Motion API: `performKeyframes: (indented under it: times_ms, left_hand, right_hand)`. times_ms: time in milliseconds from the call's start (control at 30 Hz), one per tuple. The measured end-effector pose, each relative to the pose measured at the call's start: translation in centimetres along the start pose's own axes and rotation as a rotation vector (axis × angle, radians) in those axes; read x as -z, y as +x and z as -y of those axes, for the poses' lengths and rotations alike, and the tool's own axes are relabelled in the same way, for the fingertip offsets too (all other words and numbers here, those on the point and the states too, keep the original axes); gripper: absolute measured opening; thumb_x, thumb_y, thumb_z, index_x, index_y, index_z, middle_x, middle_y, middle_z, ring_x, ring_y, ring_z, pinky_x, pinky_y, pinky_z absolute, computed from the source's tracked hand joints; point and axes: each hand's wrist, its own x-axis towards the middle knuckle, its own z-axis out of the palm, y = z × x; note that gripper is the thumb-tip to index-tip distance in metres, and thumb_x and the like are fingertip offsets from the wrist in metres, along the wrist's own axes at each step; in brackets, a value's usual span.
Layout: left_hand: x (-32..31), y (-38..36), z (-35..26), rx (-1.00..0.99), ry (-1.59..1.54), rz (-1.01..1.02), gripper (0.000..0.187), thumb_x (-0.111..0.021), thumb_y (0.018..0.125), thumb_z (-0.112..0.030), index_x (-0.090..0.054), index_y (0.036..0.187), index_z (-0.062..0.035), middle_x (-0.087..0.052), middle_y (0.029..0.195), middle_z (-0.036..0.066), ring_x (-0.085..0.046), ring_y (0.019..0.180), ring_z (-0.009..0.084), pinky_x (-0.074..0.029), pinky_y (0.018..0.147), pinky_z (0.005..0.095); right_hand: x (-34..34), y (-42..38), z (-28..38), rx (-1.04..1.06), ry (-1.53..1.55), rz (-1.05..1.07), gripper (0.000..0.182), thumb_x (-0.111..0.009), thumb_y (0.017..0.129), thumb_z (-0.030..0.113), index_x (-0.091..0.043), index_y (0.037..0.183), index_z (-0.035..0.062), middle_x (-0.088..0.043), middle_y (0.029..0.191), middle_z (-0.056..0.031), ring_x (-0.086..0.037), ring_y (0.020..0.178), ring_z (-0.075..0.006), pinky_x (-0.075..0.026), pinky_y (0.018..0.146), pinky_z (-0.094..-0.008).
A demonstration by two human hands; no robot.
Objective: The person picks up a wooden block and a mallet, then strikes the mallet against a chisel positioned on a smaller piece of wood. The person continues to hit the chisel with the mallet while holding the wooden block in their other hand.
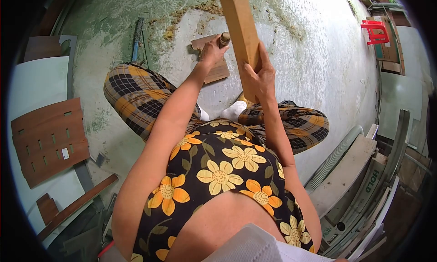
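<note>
My left hand (212, 53) is closed around a round-ended wooden handle (224, 38); what the handle belongs to is hidden. Beneath that hand lies a brown wooden board (217, 74) on the floor. A long, light wooden beam (241, 25) rises at a slant in front of me, its top cut off by the view's edge. My right hand (261, 78) grips the beam near its lower end, thumb on the near face and fingers along the right side.
A blue-handled file-like tool (137, 39) lies on the scuffed floor (177, 59) beyond my left knee. At left are a slotted brown panel (51, 141) and a wooden strip (82, 205). Planks and a ribbed hose (334, 157) lie right, below a red stool (376, 32).
</note>
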Motion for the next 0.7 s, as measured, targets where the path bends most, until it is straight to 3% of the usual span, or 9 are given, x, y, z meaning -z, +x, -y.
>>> performKeyframes:
  times_ms: [33, 133, 167, 200, 333, 467, 533, 633, 700]
  left_hand:
    - [0.0, 0.1, -0.1, 0.012, 0.009, 0.003, 0.037, -0.066, 0.081, -0.018, -0.059, 0.115, -0.0041, -0.069, 0.101, 0.014, -0.067, 0.094, 0.0271, -0.052, 0.082, 0.0352]
    - [0.3, 0.2, -0.5, 0.016, 0.025, 0.017, 0.038, -0.067, 0.081, -0.018, -0.058, 0.116, -0.0047, -0.069, 0.099, 0.014, -0.067, 0.093, 0.0275, -0.052, 0.081, 0.036]
    - [0.9, -0.2, -1.5, 0.051, -0.018, 0.029, 0.039, -0.068, 0.081, -0.018, -0.058, 0.116, -0.0046, -0.069, 0.098, 0.014, -0.067, 0.092, 0.0278, -0.052, 0.08, 0.0362]
    - [1.5, -0.4, -2.6, 0.084, -0.058, 0.042, 0.04, -0.068, 0.081, -0.018, -0.058, 0.116, -0.0046, -0.069, 0.096, 0.015, -0.067, 0.091, 0.0281, -0.052, 0.078, 0.0364]
    - [0.7, 0.1, 0.2, -0.116, 0.02, -0.015, 0.04, -0.068, 0.082, -0.019, -0.057, 0.117, -0.0041, -0.069, 0.098, 0.015, -0.068, 0.09, 0.0299, -0.053, 0.076, 0.0366]
    - [0.4, 0.4, 0.4, 0.068, 0.004, 0.044, 0.046, -0.071, 0.078, -0.025, -0.056, 0.119, -0.0102, -0.067, 0.104, 0.018, -0.063, 0.098, 0.0359, -0.052, 0.083, 0.0422]
    - [0.5, 0.4, 0.1, 0.049, -0.007, 0.024, 0.043, -0.069, 0.079, -0.026, -0.057, 0.117, -0.0086, -0.067, 0.102, 0.017, -0.064, 0.097, 0.0337, -0.051, 0.083, 0.0411]
    - [1.5, 0.1, -2.2, 0.143, -0.072, 0.101, 0.037, -0.066, 0.082, -0.023, -0.06, 0.112, -0.0029, -0.069, 0.098, 0.016, -0.067, 0.094, 0.028, -0.052, 0.08, 0.0358]
    - [1.0, 0.4, -1.7, 0.069, -0.048, 0.025, 0.034, -0.065, 0.083, -0.022, -0.06, 0.11, -0.0032, -0.07, 0.096, 0.015, -0.068, 0.09, 0.0276, -0.052, 0.077, 0.0356]
  right_hand:
    - [0.1, 0.1, 0.6, 0.041, 0.021, -0.031, 0.075, -0.067, 0.077, 0.022, -0.034, 0.143, 0.0151, -0.061, 0.115, -0.0264, -0.06, 0.106, -0.0413, -0.049, 0.089, -0.043]
    - [-1.1, -0.4, -1.7, -0.041, -0.073, -0.024, 0.075, -0.067, 0.077, 0.022, -0.033, 0.144, 0.0154, -0.062, 0.113, -0.0263, -0.061, 0.103, -0.0415, -0.05, 0.086, -0.0434]
    - [-1.0, -0.1, -2.1, -0.2, -0.297, 0.115, 0.077, -0.067, 0.077, 0.023, -0.031, 0.144, 0.0163, -0.063, 0.11, -0.0267, -0.062, 0.101, -0.0423, -0.051, 0.084, -0.0436]
    - [-1.0, -0.2, -2.6, -0.199, -0.299, 0.127, 0.077, -0.067, 0.077, 0.023, -0.031, 0.144, 0.0165, -0.063, 0.109, -0.027, -0.061, 0.1, -0.0425, -0.051, 0.084, -0.0437]
    - [-1.1, 0.3, -2.6, -0.11, -0.257, 0.11, 0.075, -0.067, 0.077, 0.022, -0.033, 0.144, 0.0162, -0.063, 0.11, -0.0267, -0.06, 0.103, -0.043, -0.051, 0.085, -0.0436]
    - [-0.7, 0.2, 0.2, 0.017, -0.069, 0.0, 0.074, -0.065, 0.077, 0.018, -0.033, 0.143, 0.0164, -0.062, 0.111, -0.026, -0.059, 0.104, -0.0427, -0.051, 0.086, -0.0438]
    - [-0.7, 0.0, 1.3, 0.079, -0.01, -0.051, 0.074, -0.065, 0.077, 0.018, -0.033, 0.143, 0.0166, -0.062, 0.111, -0.0259, -0.06, 0.104, -0.0425, -0.051, 0.085, -0.0441]
    - [-1.4, -0.1, -1.3, -0.277, -0.362, 0.194, 0.073, -0.066, 0.078, 0.021, -0.033, 0.143, 0.0129, -0.061, 0.113, -0.0279, -0.061, 0.104, -0.04, -0.05, 0.087, -0.0428]
    - [-1.5, 0.2, -3.8, -0.192, -0.246, 0.163, 0.073, -0.067, 0.078, 0.022, -0.034, 0.143, 0.0114, -0.06, 0.114, -0.0291, -0.06, 0.107, -0.0399, -0.049, 0.089, -0.0419]
